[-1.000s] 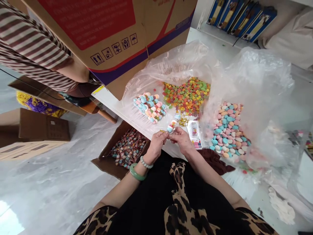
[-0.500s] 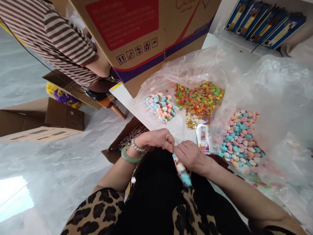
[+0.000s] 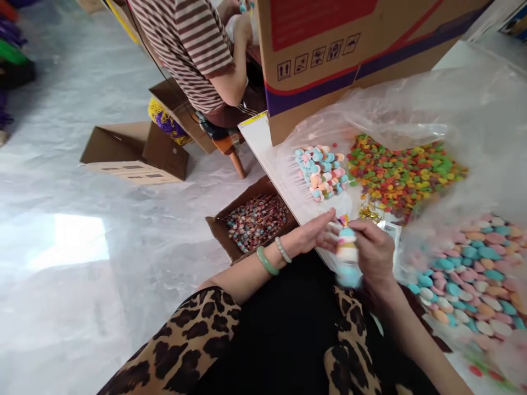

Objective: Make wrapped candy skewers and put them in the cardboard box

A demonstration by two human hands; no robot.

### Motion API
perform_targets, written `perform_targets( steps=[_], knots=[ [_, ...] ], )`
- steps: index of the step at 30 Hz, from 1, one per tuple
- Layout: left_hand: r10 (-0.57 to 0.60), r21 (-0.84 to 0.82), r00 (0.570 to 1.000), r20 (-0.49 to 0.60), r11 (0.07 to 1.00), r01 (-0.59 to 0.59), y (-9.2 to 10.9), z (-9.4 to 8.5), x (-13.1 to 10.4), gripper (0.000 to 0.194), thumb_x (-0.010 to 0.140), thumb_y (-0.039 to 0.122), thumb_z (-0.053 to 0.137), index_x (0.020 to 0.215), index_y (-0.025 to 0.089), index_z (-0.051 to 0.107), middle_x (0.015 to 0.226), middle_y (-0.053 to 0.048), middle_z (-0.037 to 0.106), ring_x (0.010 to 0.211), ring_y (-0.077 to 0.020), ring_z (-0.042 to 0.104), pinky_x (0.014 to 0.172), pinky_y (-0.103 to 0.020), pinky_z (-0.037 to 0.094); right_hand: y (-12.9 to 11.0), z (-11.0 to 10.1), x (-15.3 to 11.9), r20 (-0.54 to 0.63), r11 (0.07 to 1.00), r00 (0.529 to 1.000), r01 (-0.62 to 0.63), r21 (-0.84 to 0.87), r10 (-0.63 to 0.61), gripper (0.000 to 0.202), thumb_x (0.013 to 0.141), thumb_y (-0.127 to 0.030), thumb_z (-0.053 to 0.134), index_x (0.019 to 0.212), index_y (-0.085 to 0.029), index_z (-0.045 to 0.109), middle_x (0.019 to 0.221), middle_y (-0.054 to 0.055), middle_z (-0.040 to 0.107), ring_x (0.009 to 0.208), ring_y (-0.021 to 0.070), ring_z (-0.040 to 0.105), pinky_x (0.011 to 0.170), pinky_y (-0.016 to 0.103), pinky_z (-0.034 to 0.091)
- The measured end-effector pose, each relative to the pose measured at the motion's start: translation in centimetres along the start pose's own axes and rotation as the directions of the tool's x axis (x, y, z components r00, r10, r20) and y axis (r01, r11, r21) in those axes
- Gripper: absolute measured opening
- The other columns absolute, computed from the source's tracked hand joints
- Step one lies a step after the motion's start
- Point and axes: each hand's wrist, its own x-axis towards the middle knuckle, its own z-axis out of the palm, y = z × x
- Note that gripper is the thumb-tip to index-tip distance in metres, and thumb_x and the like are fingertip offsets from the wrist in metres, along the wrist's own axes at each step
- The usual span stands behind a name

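My right hand point(image 3: 376, 252) grips the top of a small bag of candies point(image 3: 348, 252), a stack of blue, white and yellowish pieces, blurred by motion. On its other side my left hand point(image 3: 313, 233) has its fingers stretched out, close to the bag's top; whether they touch it I cannot tell. Gold twist ties point(image 3: 370, 212) and a partly hidden silvery packet point(image 3: 393, 233) lie just behind my right hand. Farther back on the table is a pile of pastel candies on white sticks point(image 3: 321, 173).
Ring-shaped gummies point(image 3: 403, 173) and loose pastel candies point(image 3: 473, 269) lie on clear plastic sheeting point(image 3: 486, 120). A large carton point(image 3: 313, 99) stands at the back. Below the table edge, an open box point(image 3: 222, 241) holds many candy pieces. A person in a striped shirt point(image 3: 201, 44) sits beyond.
My left hand has let go of the bag's top and straightened its fingers. The bag now hangs upright from my right hand. The view has swung left.
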Motion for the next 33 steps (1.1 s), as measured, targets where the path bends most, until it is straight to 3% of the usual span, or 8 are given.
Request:
perform_targets(
  steps=[3, 7, 10, 12, 18, 22, 26, 33],
  knots=[
    [-0.260, 0.001, 0.868, 0.424, 0.958, 0.286, 0.0, -2.1, -1.9, 0.075, 0.068, 0.085, 0.049, 0.086, 0.014, 0.062, 0.076, -0.010, 0.064, 0.056, -0.0174, 0.059, 0.052, -0.029, 0.046, 0.0, 0.3, -1.1, -0.027, 0.998, 1.000, -0.002, -0.070, 0.000, 0.024, 0.081, -0.036, 0.062, 0.062, -0.022, 0.065, 0.059, 0.001, 0.055, 0.064, 0.0158, 0.052, 0.065, 0.027, 0.044],
    [-0.130, 0.340, 0.958, 0.257, 0.940, 0.037, 1.6, -4.3, -4.7, 0.045, 0.074, 0.061, 0.066, 0.084, 0.017, 0.067, 0.064, -0.001, 0.058, 0.051, -0.0116, 0.048, 0.050, -0.022, 0.035, -0.1, 1.8, -1.5, 0.204, 0.923, 0.932, -0.337, 0.186, 0.300, 0.021, 0.078, -0.039, 0.061, 0.074, -0.019, 0.065, 0.062, 0.001, 0.060, 0.059, 0.0147, 0.054, 0.058, 0.027, 0.043],
    [-0.080, 0.697, 0.978, 0.191, 0.713, -0.078, 3.6, -5.5, -5.7, 0.026, 0.070, 0.045, 0.074, 0.079, 0.022, 0.072, 0.074, -0.002, 0.066, 0.068, -0.0172, 0.058, 0.064, -0.023, 0.040, 0.4, 3.1, -1.4, 0.593, 0.728, 0.727, -0.607, 0.319, 0.347, 0.032, 0.082, -0.047, 0.054, 0.080, -0.016, 0.064, 0.063, 0.002, 0.063, 0.054, 0.0139, 0.057, 0.054, 0.027, 0.046],
    [-0.167, 0.860, 0.973, 0.160, 0.507, -0.054, 4.4, -5.8, -6.0, 0.016, 0.070, 0.040, 0.073, 0.079, 0.026, 0.073, 0.076, -0.001, 0.068, 0.074, -0.0194, 0.061, 0.068, -0.024, 0.039, 0.5, 4.0, -1.6, 0.654, 0.819, 0.685, -0.547, 0.172, 0.320, 0.028, 0.085, -0.042, 0.053, 0.085, -0.018, 0.066, 0.066, 0.002, 0.066, 0.058, 0.0143, 0.061, 0.058, 0.026, 0.047],
    [-0.315, 0.959, 0.906, -0.281, -0.066, 0.275, 2.1, -8.4, -8.0, 0.023, 0.084, 0.044, 0.055, 0.092, 0.029, 0.071, 0.086, -0.006, 0.072, 0.089, -0.0273, 0.068, 0.074, -0.031, 0.043, 0.4, 3.0, -3.3, 0.337, 0.877, 0.915, -0.034, -0.480, 0.220, 0.015, 0.090, -0.020, 0.051, 0.092, -0.022, 0.065, 0.089, 0.004, 0.072, 0.081, 0.0179, 0.065, 0.070, 0.026, 0.045],
    [-0.040, 0.764, 0.823, -0.566, -0.400, 0.506, 0.3, -11.2, -9.4, 0.039, 0.090, 0.036, 0.046, 0.119, 0.015, 0.062, 0.108, -0.023, 0.068, 0.100, -0.0397, 0.065, 0.081, -0.050, 0.045, 3.3, -2.3, -5.0, -0.240, 0.581, 0.933, -0.354, -0.733, 0.267, 0.025, 0.098, -0.026, 0.038, 0.103, -0.019, 0.061, 0.100, 0.010, 0.068, 0.088, 0.0201, 0.064, 0.069, 0.027, 0.043],
    [-0.128, 0.862, 0.882, -0.454, -0.315, 0.397, 0.0, -9.7, -8.2, 0.035, 0.094, 0.037, 0.041, 0.109, 0.015, 0.064, 0.099, -0.020, 0.071, 0.096, -0.0351, 0.067, 0.082, -0.046, 0.046, 6.3, -5.4, -6.6, -0.464, 0.325, 0.817, -0.567, -0.757, 0.343, 0.025, 0.094, -0.033, 0.046, 0.102, -0.013, 0.058, 0.092, 0.015, 0.065, 0.083, 0.0257, 0.062, 0.066, 0.032, 0.040],
    [-0.034, 0.994, 0.995, -0.090, -0.059, 0.088, 0.5, -1.2, -3.2, 0.030, 0.093, 0.034, 0.047, 0.114, 0.025, 0.066, 0.114, -0.009, 0.071, 0.106, -0.0258, 0.064, 0.092, -0.034, 0.042, 7.5, -5.7, -6.9, -0.573, 0.464, 0.689, -0.724, -0.511, 0.444, 0.035, 0.089, -0.024, 0.046, 0.122, -0.018, 0.056, 0.091, 0.010, 0.070, 0.079, 0.0245, 0.064, 0.065, 0.031, 0.037]
  ],
)
